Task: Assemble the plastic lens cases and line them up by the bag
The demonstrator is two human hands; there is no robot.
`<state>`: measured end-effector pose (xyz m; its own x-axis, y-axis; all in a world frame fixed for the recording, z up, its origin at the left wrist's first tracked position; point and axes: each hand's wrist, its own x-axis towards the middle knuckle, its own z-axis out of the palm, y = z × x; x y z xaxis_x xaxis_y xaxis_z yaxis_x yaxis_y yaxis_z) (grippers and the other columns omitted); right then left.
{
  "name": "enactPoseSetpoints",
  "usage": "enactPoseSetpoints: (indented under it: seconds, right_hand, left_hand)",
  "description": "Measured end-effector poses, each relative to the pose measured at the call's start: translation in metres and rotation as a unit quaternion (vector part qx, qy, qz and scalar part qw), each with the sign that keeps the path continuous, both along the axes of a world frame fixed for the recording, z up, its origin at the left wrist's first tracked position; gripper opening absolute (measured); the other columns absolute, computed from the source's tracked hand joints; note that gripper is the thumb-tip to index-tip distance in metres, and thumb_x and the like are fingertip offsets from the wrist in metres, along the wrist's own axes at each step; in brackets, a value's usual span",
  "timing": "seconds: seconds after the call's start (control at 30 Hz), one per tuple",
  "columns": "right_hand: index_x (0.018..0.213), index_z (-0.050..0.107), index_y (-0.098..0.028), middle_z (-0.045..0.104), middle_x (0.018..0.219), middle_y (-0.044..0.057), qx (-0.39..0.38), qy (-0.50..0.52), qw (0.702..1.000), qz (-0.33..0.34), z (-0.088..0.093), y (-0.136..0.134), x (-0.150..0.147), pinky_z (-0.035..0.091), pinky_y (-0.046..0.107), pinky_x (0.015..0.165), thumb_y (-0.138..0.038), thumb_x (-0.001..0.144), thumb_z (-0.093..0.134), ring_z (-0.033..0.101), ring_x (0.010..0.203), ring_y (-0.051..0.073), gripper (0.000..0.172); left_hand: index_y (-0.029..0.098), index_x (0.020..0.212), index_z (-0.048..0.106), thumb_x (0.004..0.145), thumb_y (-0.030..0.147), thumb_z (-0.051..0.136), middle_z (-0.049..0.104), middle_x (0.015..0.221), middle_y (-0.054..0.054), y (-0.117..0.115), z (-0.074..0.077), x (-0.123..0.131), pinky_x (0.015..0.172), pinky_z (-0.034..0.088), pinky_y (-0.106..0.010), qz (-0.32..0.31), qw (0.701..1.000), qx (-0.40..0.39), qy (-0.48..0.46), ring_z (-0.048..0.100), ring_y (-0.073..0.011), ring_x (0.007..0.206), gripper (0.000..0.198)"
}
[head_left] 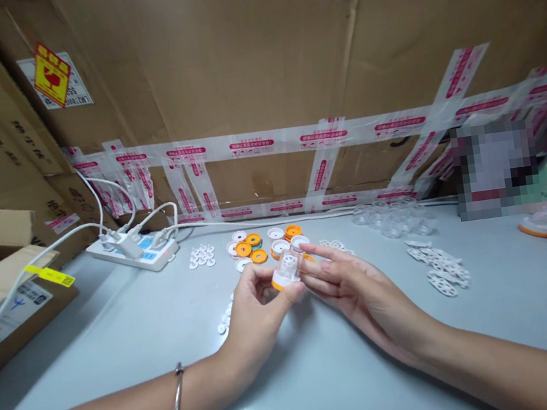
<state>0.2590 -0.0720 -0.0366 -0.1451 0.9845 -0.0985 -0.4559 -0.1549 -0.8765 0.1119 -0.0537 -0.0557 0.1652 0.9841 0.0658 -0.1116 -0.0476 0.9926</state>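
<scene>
I'm seeing the left hand (pixel 256 305) pinching a small clear-topped piece (pixel 287 272) between thumb and fingers; right hand (pixel 356 278) is hanging half-open beside it, contact unclear. Piece is showing clear end up, white middle, orange rim, sitting right of the power strip (pixel 132 252), nearer the person. Both forearms are angling inward, hands converging.

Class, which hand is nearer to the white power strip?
Left: the left hand is to the right of the power strip and nearer the camera; the right hand is farther right.
</scene>
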Motion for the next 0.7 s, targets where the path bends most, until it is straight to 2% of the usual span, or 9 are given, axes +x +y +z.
enactPoseSetpoints:
  seconds: [0.17,0.27,0.4,0.53,0.7]
  right_hand:
    - [0.101,0.056,-0.022,0.071,0.077,0.002,0.004,-0.027,0.999,-0.045,0.002,-0.003,0.000,0.036,0.040,0.098,-0.039,0.073,0.066,0.063,0.092,0.020,0.034]
    - [0.093,0.057,-0.023,0.066,0.086,0.001,0.036,-0.084,0.992,-0.086,-0.003,-0.001,0.000,0.041,0.037,0.091,-0.039,0.067,0.072,0.060,0.090,0.019,0.034]
    - [0.095,0.054,-0.023,0.060,0.103,0.004,0.060,-0.140,0.988,-0.037,-0.010,0.002,-0.002,0.044,0.036,0.089,-0.035,0.063,0.075,0.057,0.098,0.020,0.040]
    - [0.095,0.051,-0.022,0.061,0.098,0.005,0.075,-0.159,0.984,0.004,-0.008,0.002,-0.005,0.046,0.037,0.087,-0.033,0.061,0.077,0.059,0.095,0.020,0.044]
    - [0.089,0.053,-0.022,0.064,0.090,0.003,0.097,-0.192,0.976,0.021,-0.005,0.000,-0.007,0.049,0.035,0.079,-0.032,0.059,0.077,0.062,0.089,0.020,0.039]
  left_hand:
    - [0.016,0.077,0.048,0.066,0.030,0.072,0.057,0.074,0.001,0.003,0.000,0.000,0.066,0.040,-0.024,0.044,0.999,0.002,-0.012,0.053,-0.0119,0.068,0.030]
    - [0.016,0.077,0.049,0.064,0.029,0.074,0.058,0.075,0.001,0.003,-0.002,0.000,0.067,0.041,-0.024,0.037,0.999,0.006,-0.010,0.054,-0.0124,0.070,0.031]
    - [0.017,0.076,0.048,0.064,0.028,0.075,0.060,0.079,-0.001,0.001,-0.005,-0.001,0.071,0.042,-0.027,0.010,1.000,0.028,0.002,0.056,-0.0147,0.074,0.032]
    - [0.018,0.078,0.048,0.065,0.029,0.075,0.058,0.079,-0.001,-0.003,-0.007,-0.002,0.071,0.041,-0.026,0.004,0.997,0.071,0.041,0.054,-0.0146,0.075,0.032]
    - [0.018,0.080,0.047,0.068,0.022,0.072,0.054,0.083,-0.001,-0.007,-0.008,-0.003,0.072,0.042,-0.027,-0.012,0.989,0.125,0.076,0.052,-0.0146,0.078,0.028]
